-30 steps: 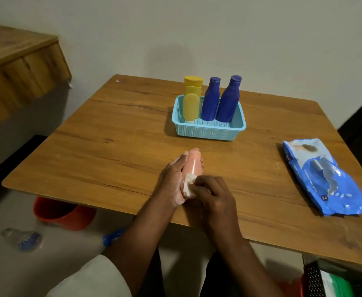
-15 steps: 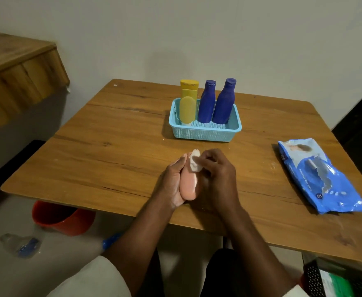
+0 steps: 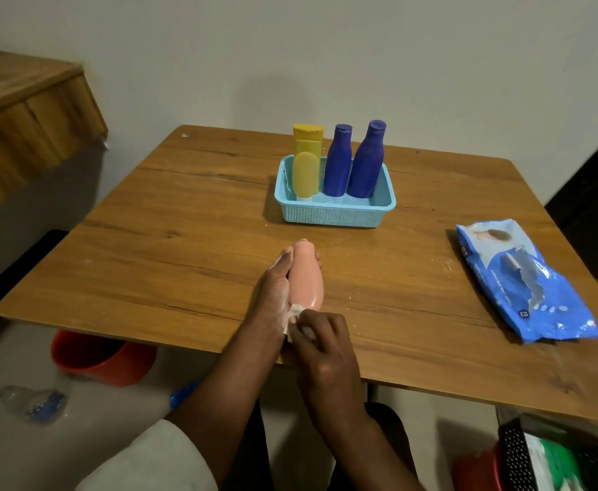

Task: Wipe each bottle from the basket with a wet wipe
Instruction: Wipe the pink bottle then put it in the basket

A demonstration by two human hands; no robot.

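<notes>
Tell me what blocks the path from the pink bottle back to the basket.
Nothing visible: bare wooden table lies between the pink plastic bottle and the light blue plastic basket, whose front right part is free.

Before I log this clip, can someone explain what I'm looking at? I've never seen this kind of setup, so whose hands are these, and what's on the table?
There is no machine here. A person wears one camera on the head, looking forward and down, so you see their own arms. The left hand holds a pink bottle over the wooden table. The right hand pinches a white wet wipe against the bottle's near end. Farther back a light blue basket holds a yellow bottle and two dark blue bottles. A blue wipes pack lies to the right.
</notes>
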